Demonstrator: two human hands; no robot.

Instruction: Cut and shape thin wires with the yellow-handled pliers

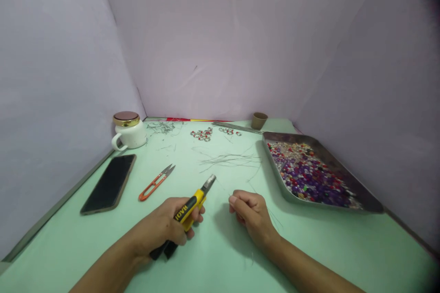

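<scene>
My left hand (172, 224) is wrapped round the handles of yellow and black pliers (192, 208), whose metal jaws point up and to the right. Between the jaws and my right hand (252, 215) runs a thin wire (225, 187). The thumb and forefinger of the right hand pinch that wire, and more of its length trails out beside the hand. Several loose wires (230, 160) lie on the green table just beyond both hands. Farther back are small rings of red and clear beads (202, 134), with a smaller group (228, 132) to their right.
On the right stands a metal tray (371, 203) of mixed beads. Orange thread snips (156, 184), a phone (109, 183) and a white lidded mug (130, 133) are on the left. At the back are wire scraps (163, 127), long thin rods (237, 127) and a small brown cup (259, 121).
</scene>
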